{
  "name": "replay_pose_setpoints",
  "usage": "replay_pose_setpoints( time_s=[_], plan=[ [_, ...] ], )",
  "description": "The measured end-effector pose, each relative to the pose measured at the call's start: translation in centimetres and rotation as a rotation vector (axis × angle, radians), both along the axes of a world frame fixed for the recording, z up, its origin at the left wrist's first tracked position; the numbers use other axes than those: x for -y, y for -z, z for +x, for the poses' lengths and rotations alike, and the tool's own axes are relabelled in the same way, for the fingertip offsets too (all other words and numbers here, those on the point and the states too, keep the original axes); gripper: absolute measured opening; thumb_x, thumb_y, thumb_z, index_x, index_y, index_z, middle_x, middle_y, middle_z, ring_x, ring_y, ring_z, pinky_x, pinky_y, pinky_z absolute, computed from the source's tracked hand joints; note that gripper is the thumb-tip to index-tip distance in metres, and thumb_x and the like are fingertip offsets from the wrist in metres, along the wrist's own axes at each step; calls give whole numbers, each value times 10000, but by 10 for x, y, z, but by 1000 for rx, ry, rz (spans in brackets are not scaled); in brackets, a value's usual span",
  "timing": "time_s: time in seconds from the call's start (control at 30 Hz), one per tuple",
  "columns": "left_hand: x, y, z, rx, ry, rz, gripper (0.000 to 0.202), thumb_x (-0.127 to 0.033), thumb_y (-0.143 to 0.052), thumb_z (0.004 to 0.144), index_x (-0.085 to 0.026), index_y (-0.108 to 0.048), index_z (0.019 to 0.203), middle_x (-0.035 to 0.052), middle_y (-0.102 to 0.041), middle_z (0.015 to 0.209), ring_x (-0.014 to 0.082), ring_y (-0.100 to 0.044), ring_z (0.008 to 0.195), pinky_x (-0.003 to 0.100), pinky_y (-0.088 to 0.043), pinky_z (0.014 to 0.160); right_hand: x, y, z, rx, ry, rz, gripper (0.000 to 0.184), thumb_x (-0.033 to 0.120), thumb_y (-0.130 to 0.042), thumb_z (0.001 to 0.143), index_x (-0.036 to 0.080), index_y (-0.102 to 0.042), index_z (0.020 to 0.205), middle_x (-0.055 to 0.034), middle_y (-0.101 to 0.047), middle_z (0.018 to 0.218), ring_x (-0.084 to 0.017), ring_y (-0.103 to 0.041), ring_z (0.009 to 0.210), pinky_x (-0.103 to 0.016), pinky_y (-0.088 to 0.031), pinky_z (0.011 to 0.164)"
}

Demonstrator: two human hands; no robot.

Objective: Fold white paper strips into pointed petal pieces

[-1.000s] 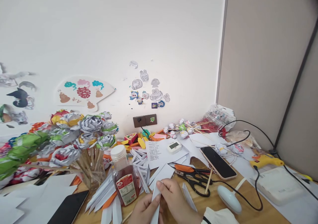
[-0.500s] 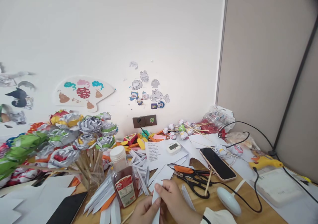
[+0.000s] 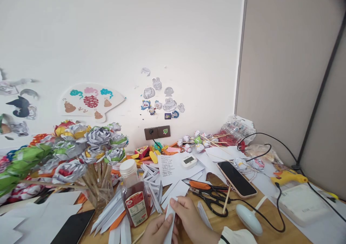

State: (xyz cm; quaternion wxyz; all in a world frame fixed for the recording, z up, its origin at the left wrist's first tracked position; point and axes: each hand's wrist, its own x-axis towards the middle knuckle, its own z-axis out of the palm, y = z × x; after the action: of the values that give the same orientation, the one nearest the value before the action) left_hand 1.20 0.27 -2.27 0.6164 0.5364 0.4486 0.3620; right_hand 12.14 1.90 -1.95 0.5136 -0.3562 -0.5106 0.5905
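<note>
A narrow folded strip of white paper [image 3: 170,215] stands tilted between my two hands at the bottom of the view. My left hand [image 3: 156,228] pinches its lower part, with the thumb lying across the front. Higher up, my right hand [image 3: 189,217] grips the strip near its top end. The fingers behind the paper are partly hidden. Left of my hands is a bottle of dark red liquid [image 3: 135,197] with a white cap. Folded white paper pieces [image 3: 108,209] lie around it. Black-handled scissors [image 3: 213,202] rest just right of my right hand.
Paper flowers on sticks [image 3: 97,154] fill a clear container at left. A black tablet-like slab [image 3: 72,227] lies in front. To the right are a phone [image 3: 237,178], a white timer [image 3: 189,161], a pale oval device [image 3: 249,218] and a yellow glue gun [image 3: 290,178] with trailing cables.
The paper strip leans slightly more to the right, and my left thumb has shifted a little down and left along it. Everything on the table stays put.
</note>
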Motion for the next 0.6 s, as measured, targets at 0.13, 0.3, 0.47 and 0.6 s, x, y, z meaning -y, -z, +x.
replay_pose_setpoints(
  time_s=[0.13, 0.3, 0.47, 0.6],
  plan=[
    [2, -1, 0, 35, 18, -52, 456, -608, -454, 616, -156, -491, 565, 9, -579, 407, 100, -478, 338, 197, -330, 371, -2, -2, 0, 19, 7, 0, 365, 460, -479, 713, 121, -542, 596, 46, -407, 414, -71, -370, 386, -178, -258, 387],
    [0, -3, -3, 39, 0, 68, 360, -512, -563, 600, -161, -491, 631, -26, -555, 526, 97, -482, 444, 196, -353, 403, -4, -7, 3, 64, 133, 15, 347, 443, -494, 702, 136, -504, 541, 50, -388, 439, -75, -355, 416, -186, -266, 409],
    [-3, -2, -5, 23, 15, 106, 332, -473, -565, 627, -151, -483, 614, -21, -558, 538, 97, -499, 460, 205, -368, 445, -3, -10, 4, 86, 160, 30, 351, 446, -490, 701, 144, -483, 524, 50, -375, 445, -80, -347, 437, -193, -268, 428],
    [-3, -2, -4, 37, 41, 20, 373, -522, -519, 637, -155, -469, 600, -5, -597, 500, 99, -511, 396, 201, -350, 400, -4, -9, 4, 67, 152, 23, 380, 490, -499, 676, 143, -475, 521, 46, -387, 454, -80, -344, 438, -193, -267, 431]
  ],
)
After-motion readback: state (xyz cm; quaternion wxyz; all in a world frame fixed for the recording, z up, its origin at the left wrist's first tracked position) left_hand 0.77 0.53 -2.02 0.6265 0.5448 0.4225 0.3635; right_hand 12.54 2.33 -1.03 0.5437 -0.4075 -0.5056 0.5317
